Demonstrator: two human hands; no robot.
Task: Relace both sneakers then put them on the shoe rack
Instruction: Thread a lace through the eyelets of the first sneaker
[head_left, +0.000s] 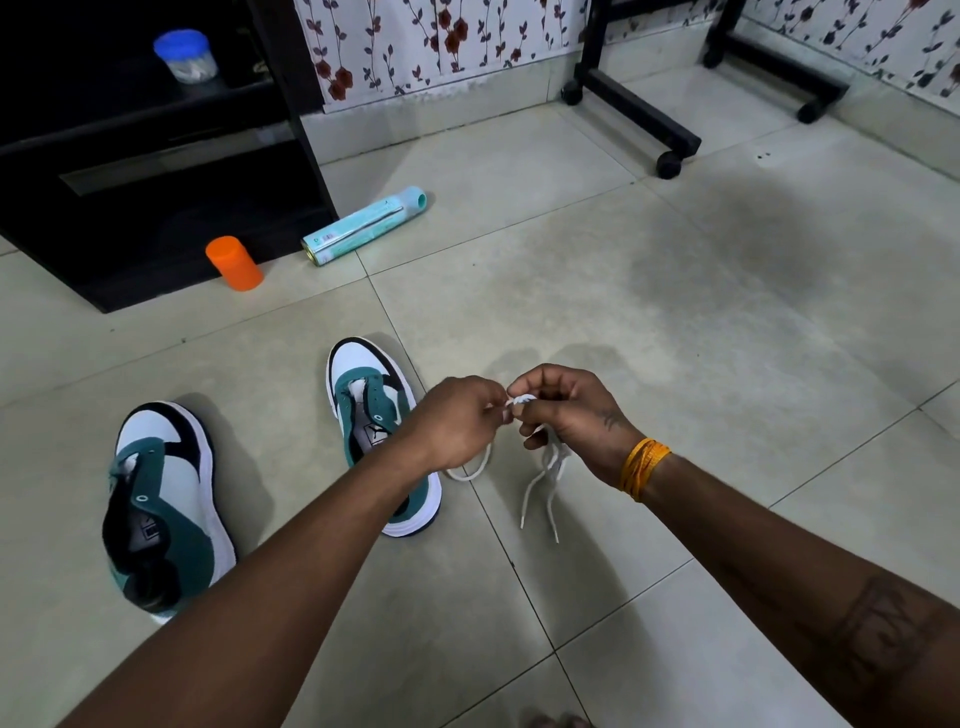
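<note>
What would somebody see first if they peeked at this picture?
Probably the two hands, the left hand and right hand, pinching a white shoelace above the floor in the middle. Next, two green-and-white sneakers, one beside the left wrist, the other further left, both unlaced.

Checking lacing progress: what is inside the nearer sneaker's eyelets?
No lace shows in the left sneaker; the eyelets look bare, with white stuffing near the toe. The heel interior is too dark to see.

Sneakers (166, 499) green-white-black; lace (540, 483) white; cup (235, 262) orange; wallpaper (441, 41) floral.
</note>
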